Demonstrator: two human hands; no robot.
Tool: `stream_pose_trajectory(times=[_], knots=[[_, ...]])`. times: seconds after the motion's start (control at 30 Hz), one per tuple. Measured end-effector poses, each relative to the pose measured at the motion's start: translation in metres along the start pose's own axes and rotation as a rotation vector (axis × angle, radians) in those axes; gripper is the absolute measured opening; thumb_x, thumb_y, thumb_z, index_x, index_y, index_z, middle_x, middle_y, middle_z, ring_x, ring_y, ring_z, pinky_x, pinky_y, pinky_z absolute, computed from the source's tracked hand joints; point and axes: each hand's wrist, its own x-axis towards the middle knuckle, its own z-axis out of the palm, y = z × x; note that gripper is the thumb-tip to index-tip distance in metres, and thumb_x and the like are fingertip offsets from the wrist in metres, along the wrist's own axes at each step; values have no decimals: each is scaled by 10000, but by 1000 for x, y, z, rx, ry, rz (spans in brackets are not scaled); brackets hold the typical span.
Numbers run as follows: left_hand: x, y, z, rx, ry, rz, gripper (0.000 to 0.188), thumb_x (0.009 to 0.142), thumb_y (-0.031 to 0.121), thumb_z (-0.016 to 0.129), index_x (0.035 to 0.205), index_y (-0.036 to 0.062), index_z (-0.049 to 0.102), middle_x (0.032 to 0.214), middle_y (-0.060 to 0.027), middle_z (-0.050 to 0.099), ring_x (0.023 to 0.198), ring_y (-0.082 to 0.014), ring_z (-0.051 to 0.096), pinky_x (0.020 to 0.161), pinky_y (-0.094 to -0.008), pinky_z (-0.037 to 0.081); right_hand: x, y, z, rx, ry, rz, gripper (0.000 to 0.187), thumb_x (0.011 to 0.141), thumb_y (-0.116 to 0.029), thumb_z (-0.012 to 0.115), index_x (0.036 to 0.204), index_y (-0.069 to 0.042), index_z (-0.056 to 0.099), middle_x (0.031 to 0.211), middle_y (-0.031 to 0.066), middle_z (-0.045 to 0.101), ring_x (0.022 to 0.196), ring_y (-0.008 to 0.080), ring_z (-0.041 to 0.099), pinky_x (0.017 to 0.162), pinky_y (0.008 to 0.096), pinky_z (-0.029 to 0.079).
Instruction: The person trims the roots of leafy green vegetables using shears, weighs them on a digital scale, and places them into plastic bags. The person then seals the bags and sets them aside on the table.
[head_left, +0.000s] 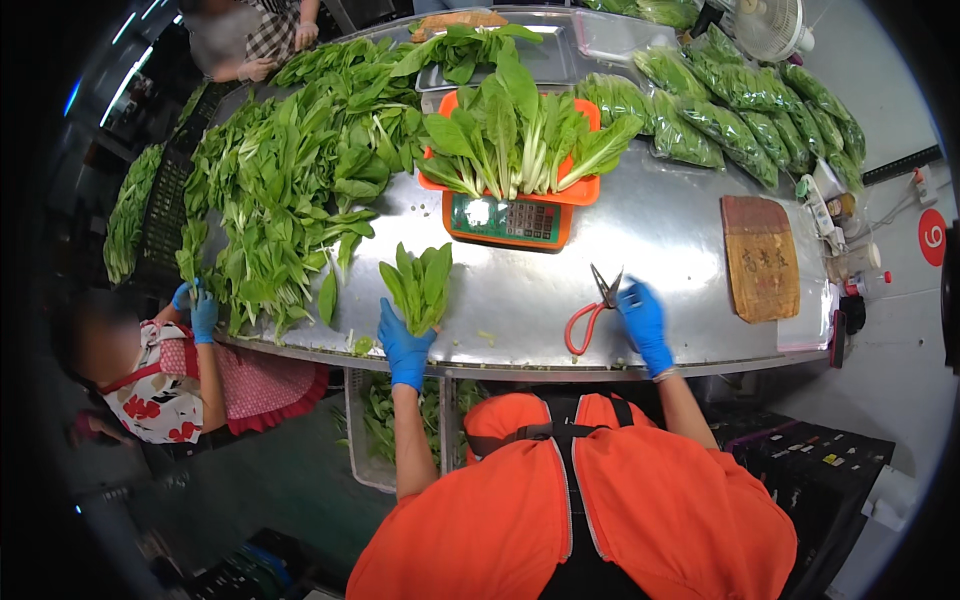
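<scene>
My left hand [404,347], in a blue glove, is closed round the base of a small leafy green plant [420,285], its leaves pointing away from me. Over at the right, my blue-gloved right hand [642,318] is curled at a pair of scissors [604,292] with dark blades spread apart. One red handle loop shows to the left of the hand; the other seems hidden behind the fingers. Beyond my hands stands an orange scale [505,222], its orange tray [590,190] filled with upright greens [510,135].
A large heap of loose greens [280,190] covers the table's left. Bagged greens [740,120] lie at the back right, near a brown packet [762,258] and a fan [772,28]. A crate [362,440] sits below the table edge. Two other people work at the left and far left.
</scene>
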Motion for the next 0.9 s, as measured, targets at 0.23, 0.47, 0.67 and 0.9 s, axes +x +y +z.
stream_pose_trajectory(times=[0.23,0.47,0.67,0.9], knots=[[132,121,1,-789,-103,-307,428,748,386,649,863,-17,563,721,-66,579,616,-139,523,565,-290,448,72,73,-160,-887,508,222,597,762,-263,619,1245,-15,370,1144,223,467,1007,371,494,826,446,430],[205,109,68,-600,-97,-288,237,702,230,689,715,41,547,568,-30,530,435,-110,484,373,-252,380,83,123,-188,-813,373,138,405,787,-182,551,1144,-2,486,1073,219,510,940,354,527,768,422,454],[204,122,83,-784,273,-49,185,734,89,645,891,41,560,684,-23,557,520,-74,481,439,-210,385,80,102,-183,-606,346,100,312,814,-180,506,1059,8,552,1001,214,553,882,334,555,737,404,459],[203,144,80,-158,177,-64,139,759,183,560,689,76,507,583,-51,489,528,-166,425,489,-341,381,87,-67,-79,211,-194,-11,435,837,-210,545,1211,-11,442,1058,128,545,840,187,571,697,293,469]])
